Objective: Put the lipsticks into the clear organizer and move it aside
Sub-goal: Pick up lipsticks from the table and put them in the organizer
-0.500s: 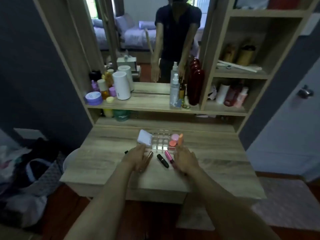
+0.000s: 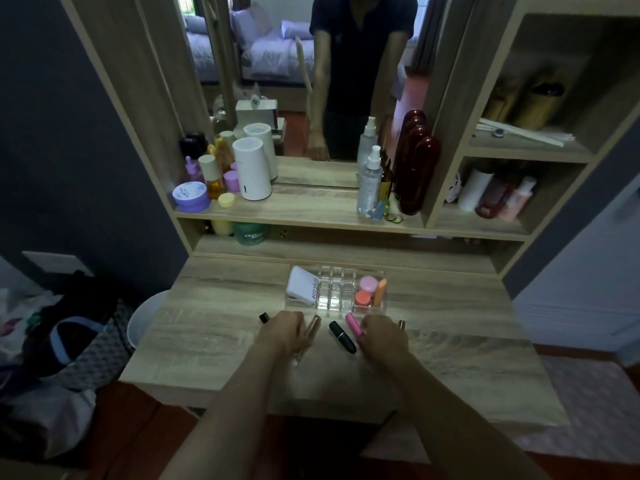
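Head view: task barely begun — clear organizer [image 2: 335, 289] stands mid-desk with its central slots empty, while a gold lipstick [image 2: 309, 335], black lipstick [image 2: 342, 337] and pink lipstick [image 2: 354, 323] lie loose just in front of it. Left hand [image 2: 284, 331] curls beside the gold one, right hand [image 2: 381, 334] touches the pink; whether either grips, cannot tell. Wooden vanity desk [image 2: 214, 327], mirror [image 2: 311, 64], dim bedroom.

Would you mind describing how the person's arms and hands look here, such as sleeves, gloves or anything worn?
Both forearms are bare up to the bottom edge of the picture, with no sleeves showing. The left hand and right hand wear no gloves. No watch, bracelet or ring is visible, though the dim light hides fine detail.
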The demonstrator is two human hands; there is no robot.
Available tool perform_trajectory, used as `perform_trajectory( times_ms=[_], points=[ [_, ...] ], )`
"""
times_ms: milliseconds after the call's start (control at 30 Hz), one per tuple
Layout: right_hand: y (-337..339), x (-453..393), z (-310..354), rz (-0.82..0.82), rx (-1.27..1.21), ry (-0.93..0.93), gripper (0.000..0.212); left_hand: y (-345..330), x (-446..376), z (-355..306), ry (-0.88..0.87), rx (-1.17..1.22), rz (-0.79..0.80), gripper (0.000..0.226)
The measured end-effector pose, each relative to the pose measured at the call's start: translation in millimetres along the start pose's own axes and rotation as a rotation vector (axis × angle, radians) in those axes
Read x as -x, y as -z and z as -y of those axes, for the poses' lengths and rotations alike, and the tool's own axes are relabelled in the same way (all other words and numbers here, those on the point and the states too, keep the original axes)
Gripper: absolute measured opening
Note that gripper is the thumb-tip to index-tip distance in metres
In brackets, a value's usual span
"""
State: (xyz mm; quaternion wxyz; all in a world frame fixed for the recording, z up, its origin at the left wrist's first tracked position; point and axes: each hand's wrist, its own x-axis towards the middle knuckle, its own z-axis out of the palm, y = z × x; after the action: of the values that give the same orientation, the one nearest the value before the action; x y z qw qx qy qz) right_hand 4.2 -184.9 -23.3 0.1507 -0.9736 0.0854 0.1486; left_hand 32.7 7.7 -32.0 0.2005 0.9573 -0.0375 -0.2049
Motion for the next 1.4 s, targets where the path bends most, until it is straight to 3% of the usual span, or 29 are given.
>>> perform_trajectory(
  times_ms=[233,433,500,600,733,900,1100,1400],
  points=[
    [-8,-7,-3,0.091,0.034,-0.061,0.02,-10,-7,3,-0.002,-0.081,0.103,0.035],
    [-2,-9,0,0.099,0.032,-0.085,0.023,0,-12,12,-0.09,-0.008,0.059,0.018],
    [8,-11,1,0.057,0.001,-0.087,0.034,13,-15,13,-0.121,0.032,0.044,0.013],
    [30,-17,5,0.035,-0.079,-0.044,0.069,42,-23,11,-0.157,0.151,-0.018,0.006],
    [62,-29,19,0.017,-0.135,0.032,0.024,83,-41,0,-0.21,0.293,-0.185,0.012],
    [80,-48,38,-0.107,-0.196,0.047,0.009,107,-62,-21,-0.193,0.434,-0.342,0.025],
    [78,-79,51,-0.226,-0.208,0.018,0.018,94,-85,-35,-0.192,0.466,-0.326,0.021],
    [66,-103,57,-0.159,-0.187,-0.021,0.021,85,-110,-31,-0.211,0.295,-0.244,0.018]
  ],
)
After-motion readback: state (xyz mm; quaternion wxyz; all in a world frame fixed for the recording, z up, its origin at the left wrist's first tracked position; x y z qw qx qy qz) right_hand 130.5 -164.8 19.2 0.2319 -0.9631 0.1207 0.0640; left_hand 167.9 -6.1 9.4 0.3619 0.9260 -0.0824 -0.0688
